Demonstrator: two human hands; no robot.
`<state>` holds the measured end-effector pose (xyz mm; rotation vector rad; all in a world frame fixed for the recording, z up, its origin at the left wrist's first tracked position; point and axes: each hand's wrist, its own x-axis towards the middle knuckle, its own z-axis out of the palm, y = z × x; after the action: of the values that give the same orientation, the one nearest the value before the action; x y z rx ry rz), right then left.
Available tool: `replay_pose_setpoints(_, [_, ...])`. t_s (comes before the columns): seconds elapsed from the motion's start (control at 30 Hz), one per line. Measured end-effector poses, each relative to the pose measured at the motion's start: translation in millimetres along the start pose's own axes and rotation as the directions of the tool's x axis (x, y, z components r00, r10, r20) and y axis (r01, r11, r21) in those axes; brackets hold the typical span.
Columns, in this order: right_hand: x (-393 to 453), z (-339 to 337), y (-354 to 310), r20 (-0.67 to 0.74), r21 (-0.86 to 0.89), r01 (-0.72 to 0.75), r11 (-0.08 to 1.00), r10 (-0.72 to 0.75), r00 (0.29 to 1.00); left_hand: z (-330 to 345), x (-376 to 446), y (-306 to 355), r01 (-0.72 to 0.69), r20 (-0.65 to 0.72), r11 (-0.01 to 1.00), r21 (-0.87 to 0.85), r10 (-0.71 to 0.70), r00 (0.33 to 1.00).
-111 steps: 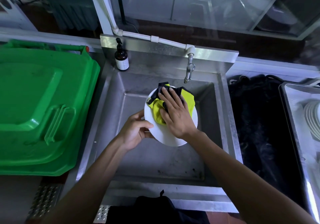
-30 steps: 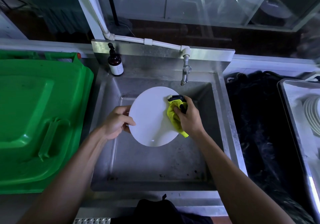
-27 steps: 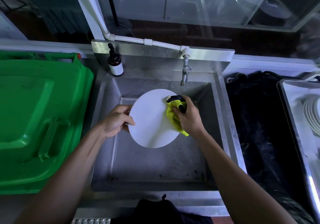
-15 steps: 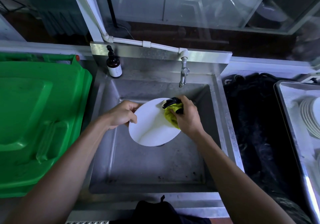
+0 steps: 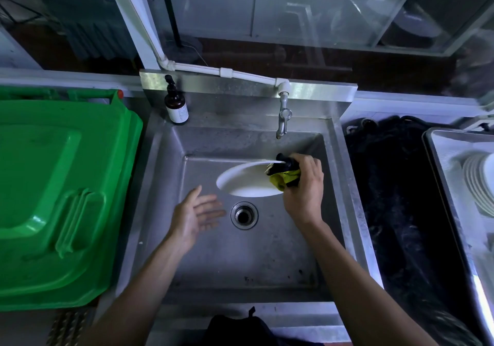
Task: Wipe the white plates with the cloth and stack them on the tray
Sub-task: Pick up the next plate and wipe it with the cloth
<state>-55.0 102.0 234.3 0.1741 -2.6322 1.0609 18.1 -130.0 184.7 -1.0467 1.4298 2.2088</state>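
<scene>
A white plate [image 5: 246,180] hangs tilted over the steel sink [image 5: 213,260], its underside turned toward me. My right hand [image 5: 303,185] grips its right rim together with the bunched yellow and black cloth [image 5: 284,177]. My left hand [image 5: 197,214] floats apart from the plate, lower left of it, palm up with fingers spread and holding nothing. At the far right, a stack of white plates [image 5: 478,185] lies on a metal tray [image 5: 438,158], cut off by the frame edge.
A tap [image 5: 282,118] juts over the sink's back wall, and a brown pump bottle [image 5: 176,105] stands at the back left corner. The drain [image 5: 243,215] sits mid-basin. A green bin lid [image 5: 53,190] fills the left. Black fabric [image 5: 395,198] lies between sink and tray.
My left hand has let go of the plate and dropped away to the lower left. The right hand, with the cloth, has carried the plate rightward and tipped it flatter.
</scene>
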Motion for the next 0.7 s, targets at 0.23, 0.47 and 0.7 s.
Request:
replay_pose_setpoints(0.23, [-27, 10, -2, 0.006, -0.072, 0.175, 0.982, -0.175, 0.984, 42, -8, 19, 0.209, 0.163, 0.911, -0.356, -0.159, 0.974])
replay_pose_setpoints(0.47, [-41, 3, 14, 0.099, -0.085, 0.274, 0.958, -0.265, 0.959, 53, -11, 24, 0.137, 0.063, 0.817, -0.560, -0.123, 0.990])
replay_pose_setpoints(0.7, [-49, -6, 27, 0.273, -0.107, 0.251, 0.962, -0.215, 0.938, 43, -4, 22, -0.035, -0.028, 0.872, -0.488, 0.025, 0.999])
